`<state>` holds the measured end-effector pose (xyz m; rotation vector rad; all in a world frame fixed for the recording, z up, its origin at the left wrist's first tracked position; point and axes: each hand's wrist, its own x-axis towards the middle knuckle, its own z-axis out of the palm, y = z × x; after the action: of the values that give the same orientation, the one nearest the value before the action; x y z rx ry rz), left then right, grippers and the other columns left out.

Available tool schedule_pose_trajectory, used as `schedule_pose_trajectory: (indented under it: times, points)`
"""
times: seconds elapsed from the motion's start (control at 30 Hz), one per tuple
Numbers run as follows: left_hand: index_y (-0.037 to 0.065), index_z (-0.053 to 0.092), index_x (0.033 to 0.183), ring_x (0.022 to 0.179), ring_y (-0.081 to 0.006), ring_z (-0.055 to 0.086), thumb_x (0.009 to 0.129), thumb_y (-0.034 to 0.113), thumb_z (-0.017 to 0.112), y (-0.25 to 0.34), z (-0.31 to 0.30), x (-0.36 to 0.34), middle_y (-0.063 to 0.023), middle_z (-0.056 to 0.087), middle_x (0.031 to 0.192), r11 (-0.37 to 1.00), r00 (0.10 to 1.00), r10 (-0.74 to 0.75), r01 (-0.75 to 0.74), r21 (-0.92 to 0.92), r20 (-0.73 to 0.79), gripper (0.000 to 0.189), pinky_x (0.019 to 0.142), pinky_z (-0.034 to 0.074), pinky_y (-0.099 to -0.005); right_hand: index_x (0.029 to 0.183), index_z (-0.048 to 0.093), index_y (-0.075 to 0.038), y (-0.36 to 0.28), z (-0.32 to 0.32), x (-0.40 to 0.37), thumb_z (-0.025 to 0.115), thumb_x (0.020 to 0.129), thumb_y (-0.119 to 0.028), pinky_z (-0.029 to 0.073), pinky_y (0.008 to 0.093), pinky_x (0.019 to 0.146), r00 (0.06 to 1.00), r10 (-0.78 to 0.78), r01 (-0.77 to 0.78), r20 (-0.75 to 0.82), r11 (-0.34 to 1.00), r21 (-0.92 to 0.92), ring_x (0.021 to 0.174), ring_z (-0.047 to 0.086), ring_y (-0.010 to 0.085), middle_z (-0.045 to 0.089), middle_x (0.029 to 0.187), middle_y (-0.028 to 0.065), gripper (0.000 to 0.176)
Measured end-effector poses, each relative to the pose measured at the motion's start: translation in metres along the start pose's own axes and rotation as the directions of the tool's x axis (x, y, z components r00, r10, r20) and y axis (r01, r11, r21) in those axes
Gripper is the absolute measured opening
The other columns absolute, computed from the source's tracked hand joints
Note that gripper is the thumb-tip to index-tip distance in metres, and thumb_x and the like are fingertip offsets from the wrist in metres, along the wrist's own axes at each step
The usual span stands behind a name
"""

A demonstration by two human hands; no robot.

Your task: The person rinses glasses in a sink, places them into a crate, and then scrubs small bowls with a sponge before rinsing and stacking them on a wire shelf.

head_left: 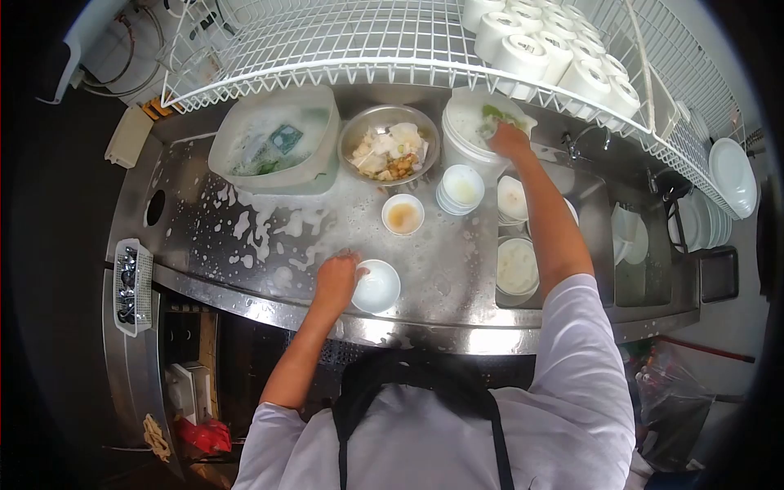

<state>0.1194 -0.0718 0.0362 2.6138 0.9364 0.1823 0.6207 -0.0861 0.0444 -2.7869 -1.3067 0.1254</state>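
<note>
My left hand [338, 276] grips the rim of a white bowl [378, 287] near the counter's front edge, the bowl tipped a little. My right hand [510, 140] reaches over the white bucket [452, 140] at the back, its fingers closed at the mouth. Something pale and glassy shows by those fingertips, too small to name, with a green piece [493, 112] beside it in the bucket. Between the hands stand a small bowl with brownish liquid [403, 216] and a stack of small white bowls [461, 189].
A tub of suds [325, 155] stands at the back left, beside a metal bowl of food scraps [434, 137]. Stacked dishes [517, 267] fill part of the sink at right. Above hangs a wire rack [367, 69] with white cups. A cutlery basket [144, 287] sits far left.
</note>
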Motion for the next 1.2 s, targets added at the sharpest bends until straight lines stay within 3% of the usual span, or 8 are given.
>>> schedule_pose_trajectory:
  times: [0.13,0.23,0.33,0.43,0.9,1.07,1.13,1.2]
  points:
    - [0.001,0.064,0.084,0.079,-0.0386,0.067,0.085,0.041,0.071,0.003,-0.015,0.015,-0.0209,0.068,0.081,0.995,0.992,-0.058,0.048,0.091,0.110,0.041,0.069,0.052,-0.0455,0.137,0.052,-0.001,-0.001,-0.016,-0.003,0.062,0.080,-0.042,0.051,0.0406,0.092,0.988,-0.012,-0.019,0.153,0.981,0.196,0.102,0.068,0.0341,0.069,0.111,0.0246,0.071]
    - [0.002,0.066,0.086,0.073,-0.0396,0.066,0.086,0.047,0.070,-0.002,-0.006,0.044,-0.0199,0.068,0.076,0.991,0.991,-0.134,0.134,0.009,-0.009,0.046,0.067,0.052,-0.0457,0.128,0.061,0.001,-0.001,-0.015,-0.016,0.067,0.080,-0.045,0.054,0.0405,0.086,0.968,0.095,0.054,-0.230,0.822,0.567,0.101,0.068,0.0348,0.067,0.115,0.0252,0.067]
    - [0.000,0.067,0.094,0.071,-0.0372,0.067,0.089,0.045,0.067,-0.024,0.041,0.095,-0.0195,0.068,0.076,0.985,0.992,-0.055,0.035,-0.169,-0.111,0.045,0.066,0.051,-0.0463,0.124,0.063,-0.001,-0.013,-0.029,-0.044,0.073,0.079,-0.035,0.056,0.0343,0.069,0.939,0.306,0.043,-0.155,0.343,0.938,0.085,0.071,0.0243,0.070,0.108,0.0173,0.058]
    - [0.001,0.065,0.108,0.078,-0.0317,0.071,0.088,0.029,0.069,-0.054,0.110,0.149,-0.0156,0.070,0.083,0.747,0.911,-0.277,0.405,-0.527,0.307,0.034,0.069,0.058,-0.0447,0.121,0.064,-0.002,-0.021,-0.045,-0.099,0.074,0.081,-0.023,0.053,0.0268,0.059,0.951,0.249,0.169,-0.185,0.082,0.982,0.076,0.068,0.0145,0.070,0.102,0.0097,0.046]
    - [-0.001,0.044,0.134,0.095,-0.0327,0.069,0.084,-0.002,0.047,-0.043,0.079,0.176,-0.0176,0.062,0.117,-0.007,0.600,0.029,0.800,-0.600,0.800,0.050,0.082,0.062,-0.0434,0.130,0.059,-0.006,0.106,0.046,-0.345,0.063,0.089,-0.018,0.055,0.0289,0.061,0.845,0.516,-0.151,0.139,-0.019,0.988,0.082,0.069,0.0172,0.068,0.102,0.0068,0.043]
    - [0.001,0.044,0.140,0.102,-0.0394,0.066,0.085,-0.005,0.044,0.014,-0.007,0.206,-0.0203,0.059,0.125,0.313,0.906,-0.219,0.416,-0.854,0.362,0.055,0.085,0.058,-0.0497,0.129,0.059,-0.005,0.112,0.056,-0.374,0.062,0.089,-0.017,0.056,0.0302,0.062,0.806,0.571,-0.135,0.160,-0.087,0.987,0.082,0.069,0.0179,0.068,0.102,0.0076,0.042]
    - [0.005,0.046,0.140,0.105,-0.0419,0.065,0.084,-0.007,0.047,0.022,-0.028,0.213,-0.0217,0.057,0.127,0.937,0.989,-0.078,0.030,-0.347,-0.126,0.057,0.088,0.056,-0.0480,0.129,0.059,-0.005,0.090,0.052,-0.366,0.063,0.089,-0.020,0.056,0.0315,0.063,0.812,0.570,-0.115,0.126,-0.056,0.992,0.085,0.068,0.0175,0.067,0.105,0.0075,0.043]
    - [0.009,0.048,0.140,0.106,-0.0437,0.063,0.082,-0.008,0.049,0.022,-0.038,0.219,-0.0226,0.057,0.128,0.971,0.905,0.226,-0.182,0.153,-0.360,0.060,0.091,0.054,-0.0466,0.131,0.059,-0.007,0.068,0.061,-0.354,0.065,0.088,-0.020,0.055,0.0299,0.064,0.800,0.590,-0.102,0.108,-0.043,0.994,0.086,0.067,0.0146,0.066,0.106,0.0076,0.045]
